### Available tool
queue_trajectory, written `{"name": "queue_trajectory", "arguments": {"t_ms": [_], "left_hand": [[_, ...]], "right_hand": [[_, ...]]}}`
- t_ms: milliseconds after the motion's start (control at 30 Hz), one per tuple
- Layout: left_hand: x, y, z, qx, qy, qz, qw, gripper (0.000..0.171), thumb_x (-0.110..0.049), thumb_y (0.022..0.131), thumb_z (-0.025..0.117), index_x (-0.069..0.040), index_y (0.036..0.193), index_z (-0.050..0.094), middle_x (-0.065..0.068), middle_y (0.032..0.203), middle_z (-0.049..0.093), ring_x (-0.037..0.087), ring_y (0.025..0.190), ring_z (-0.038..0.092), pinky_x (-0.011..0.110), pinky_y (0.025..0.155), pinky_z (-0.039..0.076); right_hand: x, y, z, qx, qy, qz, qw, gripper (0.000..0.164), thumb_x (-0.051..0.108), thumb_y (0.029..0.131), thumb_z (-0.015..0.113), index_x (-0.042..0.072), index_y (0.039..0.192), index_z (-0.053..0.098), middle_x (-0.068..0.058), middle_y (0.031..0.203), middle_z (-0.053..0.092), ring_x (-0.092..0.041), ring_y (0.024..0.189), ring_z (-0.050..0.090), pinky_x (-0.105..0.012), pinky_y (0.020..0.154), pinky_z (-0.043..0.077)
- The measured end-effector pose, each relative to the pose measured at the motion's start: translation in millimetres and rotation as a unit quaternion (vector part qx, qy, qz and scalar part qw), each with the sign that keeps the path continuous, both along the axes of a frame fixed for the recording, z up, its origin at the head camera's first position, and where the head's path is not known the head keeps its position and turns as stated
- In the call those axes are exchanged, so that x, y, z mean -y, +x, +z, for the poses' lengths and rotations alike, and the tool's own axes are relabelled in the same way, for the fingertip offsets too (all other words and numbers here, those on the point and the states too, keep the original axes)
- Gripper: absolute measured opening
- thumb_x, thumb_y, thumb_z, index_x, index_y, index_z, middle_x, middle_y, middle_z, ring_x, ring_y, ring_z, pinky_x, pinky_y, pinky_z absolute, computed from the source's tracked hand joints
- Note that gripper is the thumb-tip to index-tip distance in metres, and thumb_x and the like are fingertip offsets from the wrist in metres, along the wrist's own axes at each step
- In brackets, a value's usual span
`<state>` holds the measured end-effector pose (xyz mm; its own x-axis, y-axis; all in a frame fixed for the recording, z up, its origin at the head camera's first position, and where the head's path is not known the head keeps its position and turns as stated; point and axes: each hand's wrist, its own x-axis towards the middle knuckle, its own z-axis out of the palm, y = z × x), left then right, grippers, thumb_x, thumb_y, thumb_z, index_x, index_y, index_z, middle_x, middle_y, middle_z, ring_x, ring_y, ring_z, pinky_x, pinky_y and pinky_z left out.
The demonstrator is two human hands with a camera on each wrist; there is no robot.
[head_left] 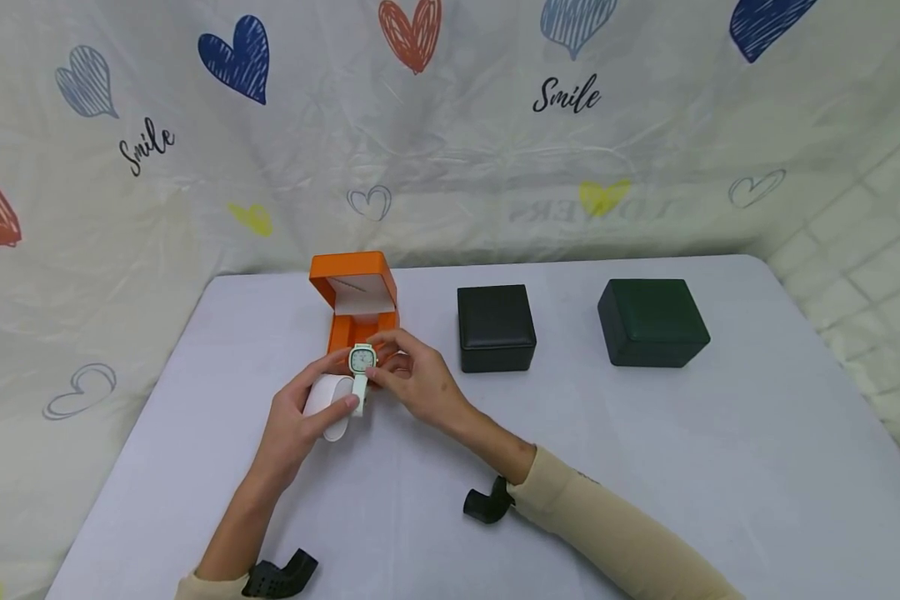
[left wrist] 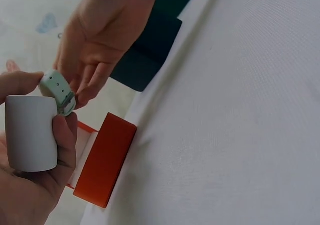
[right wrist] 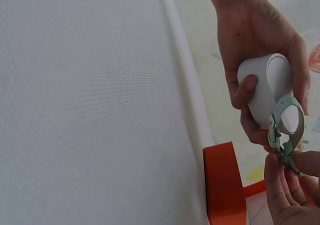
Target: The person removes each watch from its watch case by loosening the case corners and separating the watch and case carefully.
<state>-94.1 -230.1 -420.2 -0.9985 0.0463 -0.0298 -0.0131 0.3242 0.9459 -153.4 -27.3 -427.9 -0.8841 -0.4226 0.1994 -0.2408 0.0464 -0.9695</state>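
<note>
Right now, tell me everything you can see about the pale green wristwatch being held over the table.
The pale green wristwatch has a rounded-square case, a light dial and a matching perforated strap. It is wrapped around the end of a white cylindrical cushion gripped by the left hand. The right hand pinches its strap, just in front of the open orange box.

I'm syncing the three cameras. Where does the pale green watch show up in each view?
Head: watch at centre, between both hands, just in front of the open orange box.
Left wrist: upper left, on the white cushion's end.
Right wrist: right edge.
Shared landmark: orange box.
</note>
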Motion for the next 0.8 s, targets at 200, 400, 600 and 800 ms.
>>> {"name": "queue_trajectory", "arguments": {"t_ms": [200,400,600,800], "left_hand": [[0.9,3.6,-3.0,0.006,-0.001,-0.001,1.0,0.059,-0.019,0.095,0.076,-0.026,0.15,0.056,0.006,0.143,0.059,0.023,0.121,0.049,0.032,0.092,0.049],[2.8,8.1,-6.3,0.009,-0.017,0.001,0.9998,0.061,-0.022,0.095,0.076,-0.026,0.152,0.054,0.008,0.143,0.06,0.024,0.123,0.048,0.038,0.096,0.046],[4.8,11.8,-6.6,0.012,-0.034,-0.005,0.9993,0.062,-0.024,0.095,0.076,-0.027,0.153,0.053,0.007,0.147,0.059,0.024,0.126,0.047,0.039,0.098,0.044],[7.3,14.6,-8.8,0.018,-0.044,-0.011,0.9988,0.063,-0.025,0.095,0.076,-0.027,0.153,0.053,0.007,0.149,0.058,0.026,0.127,0.048,0.039,0.096,0.044]], "right_hand": [[0.3,2.9,-0.5,0.005,0.011,-0.002,1.0,0.038,0.006,0.094,0.076,0.009,0.129,0.063,-0.016,0.107,0.068,-0.021,0.086,0.071,-0.021,0.075,0.061],[3.4,4.5,-3.5,0.009,0.03,-0.007,0.999,0.037,0.008,0.094,0.076,0.009,0.129,0.064,-0.015,0.104,0.07,-0.018,0.085,0.071,-0.02,0.074,0.061],[4.5,6.6,-5.8,0.008,0.047,-0.009,0.999,0.038,0.009,0.094,0.076,0.008,0.13,0.064,-0.013,0.098,0.069,-0.019,0.08,0.071,-0.017,0.071,0.059],[4.6,8.6,-7.4,0.002,0.069,-0.008,0.998,0.037,0.01,0.095,0.076,0.006,0.129,0.064,-0.011,0.095,0.069,-0.013,0.074,0.067,-0.017,0.067,0.056]]}}
